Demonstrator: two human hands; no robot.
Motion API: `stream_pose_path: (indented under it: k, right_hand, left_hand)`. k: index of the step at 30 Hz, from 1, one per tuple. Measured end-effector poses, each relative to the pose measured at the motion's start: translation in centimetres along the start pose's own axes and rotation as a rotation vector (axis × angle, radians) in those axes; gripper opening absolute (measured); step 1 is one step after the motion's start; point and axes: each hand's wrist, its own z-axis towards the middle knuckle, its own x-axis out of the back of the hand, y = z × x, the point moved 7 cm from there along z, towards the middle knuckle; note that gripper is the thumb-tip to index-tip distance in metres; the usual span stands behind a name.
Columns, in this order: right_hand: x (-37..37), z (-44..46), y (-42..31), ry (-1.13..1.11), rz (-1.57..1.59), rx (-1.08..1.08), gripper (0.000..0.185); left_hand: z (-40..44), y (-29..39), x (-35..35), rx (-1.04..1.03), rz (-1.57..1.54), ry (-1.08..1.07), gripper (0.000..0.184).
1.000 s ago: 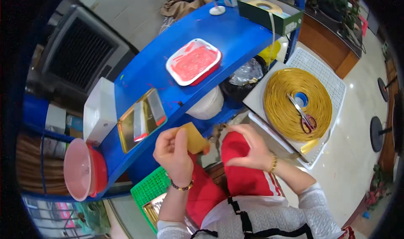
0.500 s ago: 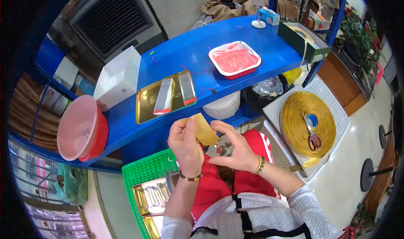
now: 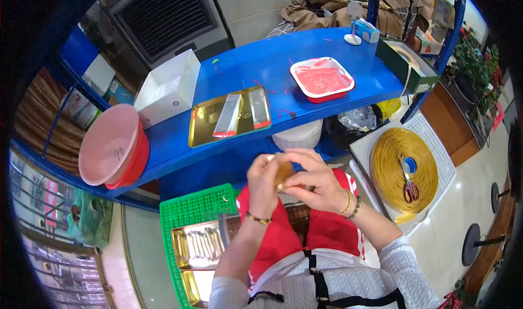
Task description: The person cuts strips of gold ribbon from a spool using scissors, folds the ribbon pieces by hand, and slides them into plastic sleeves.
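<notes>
Between my two hands, above my lap, is a small golden-tan flat piece, perhaps a cut length of ribbon or paper. The fingers of my left hand are closed on its left side. My right hand pinches its right side, thumb below and fingers above. Much of the piece is covered by the fingers. Below left, nearest my left forearm, a gold tray of thin, pale-tipped sticks lies on a green plastic crate.
On the blue shelf stand a white box, a gold tray with two grey strips, a basin of pink paste and a green box. Pink bowls are left; a yellow ribbon coil with scissors is right.
My right hand has moved in, from fingers spread beside the piece to pinching it. The piece has turned and is now more covered. The whole view has shifted slightly.
</notes>
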Motion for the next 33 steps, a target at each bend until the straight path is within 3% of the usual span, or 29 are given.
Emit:
stream_pose_path:
  k: [5,8,9,12,16,22,25,28,31,33]
  right_hand:
    - [1.2,-0.2,2.6,-0.011,0.138,-0.116,0.007]
    - [2.0,-0.2,3.3,0.014,0.189,-0.162,0.007]
    - [2.2,-0.2,3.5,0.025,0.206,-0.170,0.007]
    - [2.3,-0.3,3.9,0.066,0.220,-0.204,0.007]
    - [2.1,-0.6,4.6,0.161,0.182,-0.290,0.008]
    - [3.0,-1.0,4.6,0.204,-0.029,-0.216,0.018]
    - [2.3,-1.3,5.4,0.185,0.164,-0.375,0.030]
    - [1.8,-1.1,5.4,0.119,0.283,-0.401,0.033]
    - [1.5,-1.0,5.6,0.094,0.453,-0.451,0.029]
    - [1.5,-0.6,5.5,0.099,0.495,-0.451,0.027]
  left_hand:
    - [0.5,-1.9,-0.1,0.112,0.104,-0.232,0.010]
    - [0.9,-0.1,-0.5,-0.105,0.176,-0.316,0.029]
    - [0.7,0.0,-0.9,-0.075,0.090,-0.458,0.047]
    - [-0.3,0.2,-2.5,-0.040,0.025,-0.687,0.050]
    - [-1.0,-0.9,-4.8,0.022,0.150,-0.689,0.040]
    - [-1.2,-2.5,-5.8,0.032,0.184,-0.567,0.019]
    - [-1.2,-3.9,-5.0,0.088,0.162,-0.627,0.023]
    - [-1.3,-4.7,-4.2,0.165,0.302,-0.718,0.019]
    - [-1.5,-2.1,-5.4,0.125,0.541,-0.945,0.013]
    - [-0.5,-1.3,-5.7,0.187,0.532,-0.923,0.014]
